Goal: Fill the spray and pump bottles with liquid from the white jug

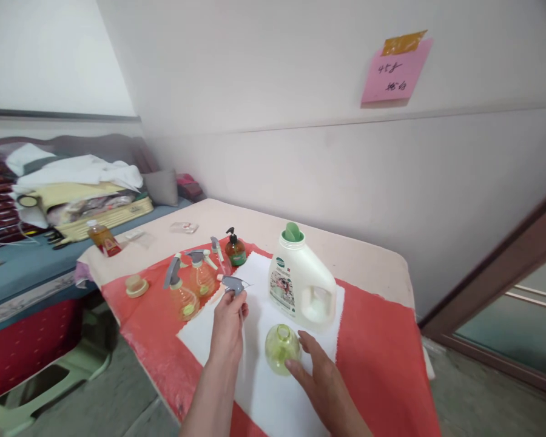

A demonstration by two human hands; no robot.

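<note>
My left hand (230, 315) is closed round a grey spray trigger head (233, 283) with a pale nozzle, and its thin tube hangs below my fingers. On the white cloth (259, 388) stands a round, clear yellow-green bottle (282, 349) with its neck uncovered. My right hand (321, 379) is at the bottle's right side, thumb and fingers apart; whether the thumb touches it I cannot tell. Behind the bottle, a large cream detergent jug (295, 282) stands upright with a green piece (292, 233) in its mouth.
Several spray bottles (185, 300) and a brown pump bottle (235, 249) stand on the left. A tape roll (136, 285) lies on the red cloth (377, 358). An amber bottle (103, 238) stands near the table's left edge. A wall (264, 164) rises behind the table.
</note>
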